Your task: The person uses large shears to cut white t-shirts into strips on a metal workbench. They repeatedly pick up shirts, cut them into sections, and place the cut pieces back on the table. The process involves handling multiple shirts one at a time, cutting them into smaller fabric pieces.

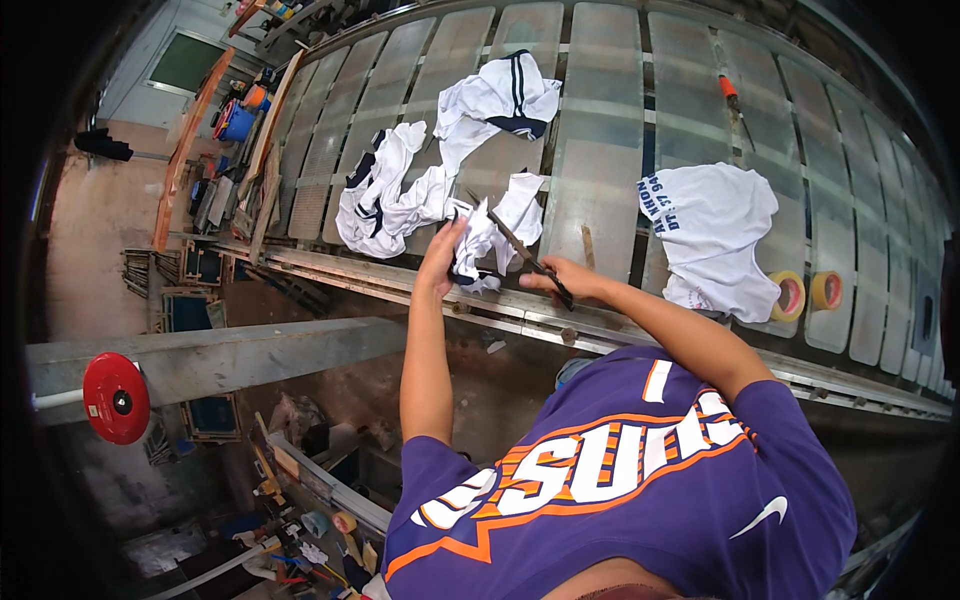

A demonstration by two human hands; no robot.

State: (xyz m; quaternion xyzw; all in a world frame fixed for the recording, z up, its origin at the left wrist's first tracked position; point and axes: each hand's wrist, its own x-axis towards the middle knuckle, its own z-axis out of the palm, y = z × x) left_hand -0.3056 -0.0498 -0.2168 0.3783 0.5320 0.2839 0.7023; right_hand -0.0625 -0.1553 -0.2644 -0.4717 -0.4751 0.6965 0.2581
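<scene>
My left hand [439, 258] is closed on a bunched white cloth [476, 243] with dark trim, at the near edge of the long table. In my right hand [572, 279] is a pair of dark scissors [521, 246], its blades pointing away to the upper left, against the cloth. Whether the blades are apart is hard to make out. A crumpled white garment with dark bands [375, 205] lies just left of the held cloth. Behind it another white shirt piece with two dark stripes [500, 97] is spread out. A small white piece [520, 208] lies beside the blades.
The table has a row of grey panels [596, 120]. To the right lie a white shirt with blue print [715, 235] and two tape rolls [788, 297]. An orange-handled tool [728, 88] lies farther back. A grey beam [230, 350] and red round bell [116, 398] stand left.
</scene>
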